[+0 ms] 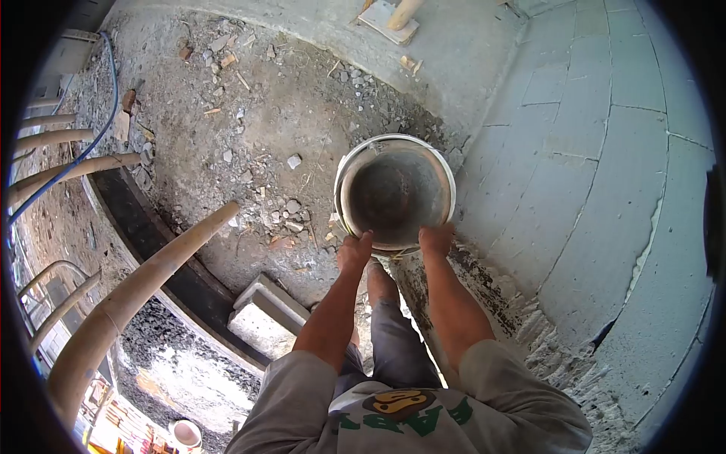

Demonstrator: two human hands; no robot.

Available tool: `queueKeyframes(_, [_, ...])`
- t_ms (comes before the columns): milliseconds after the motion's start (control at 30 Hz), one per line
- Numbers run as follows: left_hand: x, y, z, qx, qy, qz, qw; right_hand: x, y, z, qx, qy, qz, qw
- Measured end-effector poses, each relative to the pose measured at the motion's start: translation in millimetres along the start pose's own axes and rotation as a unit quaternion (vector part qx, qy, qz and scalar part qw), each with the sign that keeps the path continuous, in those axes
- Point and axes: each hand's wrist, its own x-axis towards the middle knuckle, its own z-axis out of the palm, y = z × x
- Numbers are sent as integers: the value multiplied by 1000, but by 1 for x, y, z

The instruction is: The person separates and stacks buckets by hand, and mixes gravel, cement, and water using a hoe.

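A round, cement-stained bucket with a pale rim is held out in front of my body, its mouth facing up towards the camera. Grey residue coats its inside; whether anything lies at the dark bottom I cannot tell. My left hand is closed on the near left part of the rim. On the near right part of the same rim, my right hand is closed too. Both forearms reach straight forward, and the bucket hides the ground beneath it.
Rubble and stones litter the dirt floor. A pale block wall rises on the right. At the left are a bamboo pole, a dark curved trough-like strip, a concrete block and a blue hose.
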Motion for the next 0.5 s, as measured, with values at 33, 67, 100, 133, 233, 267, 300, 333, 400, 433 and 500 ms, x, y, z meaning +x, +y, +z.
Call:
queueKeyframes(33, [-1, 3, -4, -1, -12, 9, 1000, -1, 1, -1, 6, -5, -9, 1000])
queueKeyframes(67, [-4, 7, -7, -2, -24, 20, 1000, -2, 2, -2, 13, -10, -18, 1000])
queueKeyframes(100, [-9, 13, -8, 13, 20, 30, 999, -2, -1, -6, 14, -6, -29, 999])
queueKeyframes(133, [-15, 22, -15, 1, 19, 30, 999, -2, -5, -12, 15, -3, -39, 999])
queueKeyframes(233, [-40, 47, -36, -1, 10, 10, 1000, 0, 1, -28, 45, -1, -65, 997])
queueKeyframes(267, [-49, 56, -46, 0, 7, 24, 1000, 11, 7, -32, 96, -12, -73, 993])
queueKeyframes(300, [-61, 64, -58, 1, 4, 36, 999, 6, 7, -41, 115, -20, -88, 989])
queueKeyframes(333, [-74, 69, -68, 2, 1, 48, 999, -7, -1, -58, 135, -29, -102, 985])
queueKeyframes(400, [-95, 74, -89, -7, 5, 65, 998, -40, -7, -99, 115, -38, -143, 982])
queueKeyframes(433, [-108, 75, -100, -12, 4, 70, 997, -50, -3, -101, 115, -33, -134, 984])
queueKeyframes(500, [-112, 64, -95, -21, 14, 72, 997, -62, 7, -101, 95, -31, -147, 984])
